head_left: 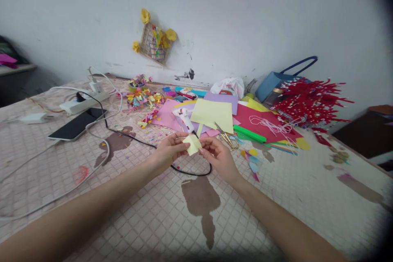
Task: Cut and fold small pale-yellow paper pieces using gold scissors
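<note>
A small piece of pale yellow paper [193, 145] with a crease in it is held between both hands over the table. My left hand [169, 150] pinches its left edge, and my right hand [219, 157] grips the right edge with thumb and fingers. Just beyond the hands lies a white glue gun [183, 119], its tip pointing toward me and its black cord looping beneath the hands. Gold-handled scissors [229, 139] rest to the right of it, partly on a larger pale yellow sheet [211, 112].
A stack of coloured paper, including a red sheet [254, 127], covers the back middle. Paper scraps [144, 100] lie left of it. A phone [76, 125], a power strip [82, 102] and white cables occupy the left. Red fuzzy stems [310, 100] and a blue bag [270, 84] stand right.
</note>
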`<control>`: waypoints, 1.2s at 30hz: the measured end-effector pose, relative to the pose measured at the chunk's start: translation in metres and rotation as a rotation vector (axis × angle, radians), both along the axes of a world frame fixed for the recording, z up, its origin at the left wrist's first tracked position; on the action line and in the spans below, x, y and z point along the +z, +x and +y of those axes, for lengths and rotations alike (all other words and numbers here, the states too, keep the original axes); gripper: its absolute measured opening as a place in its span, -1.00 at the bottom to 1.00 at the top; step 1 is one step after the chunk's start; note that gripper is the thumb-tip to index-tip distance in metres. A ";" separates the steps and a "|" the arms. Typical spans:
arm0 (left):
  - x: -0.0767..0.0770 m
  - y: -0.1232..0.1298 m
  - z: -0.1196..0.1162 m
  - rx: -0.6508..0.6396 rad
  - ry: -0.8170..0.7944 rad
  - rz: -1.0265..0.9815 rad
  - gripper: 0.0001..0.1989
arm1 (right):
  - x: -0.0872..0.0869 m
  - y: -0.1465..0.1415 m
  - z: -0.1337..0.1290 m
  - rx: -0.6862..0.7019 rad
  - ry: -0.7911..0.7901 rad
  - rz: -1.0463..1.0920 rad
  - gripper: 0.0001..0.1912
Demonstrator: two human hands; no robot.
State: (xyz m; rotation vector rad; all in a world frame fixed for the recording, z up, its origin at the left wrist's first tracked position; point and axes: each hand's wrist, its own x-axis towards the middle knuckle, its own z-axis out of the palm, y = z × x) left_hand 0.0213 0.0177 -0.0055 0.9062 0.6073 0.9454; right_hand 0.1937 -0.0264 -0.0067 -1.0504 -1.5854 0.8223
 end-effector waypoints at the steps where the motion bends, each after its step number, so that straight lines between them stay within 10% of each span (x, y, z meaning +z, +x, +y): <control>1: 0.000 0.000 0.000 -0.003 0.006 -0.002 -0.61 | 0.000 0.000 0.000 0.005 -0.012 -0.008 -0.77; 36: -0.001 0.001 -0.003 -0.029 0.120 0.066 -0.62 | -0.001 -0.001 0.001 0.051 -0.093 0.098 -0.84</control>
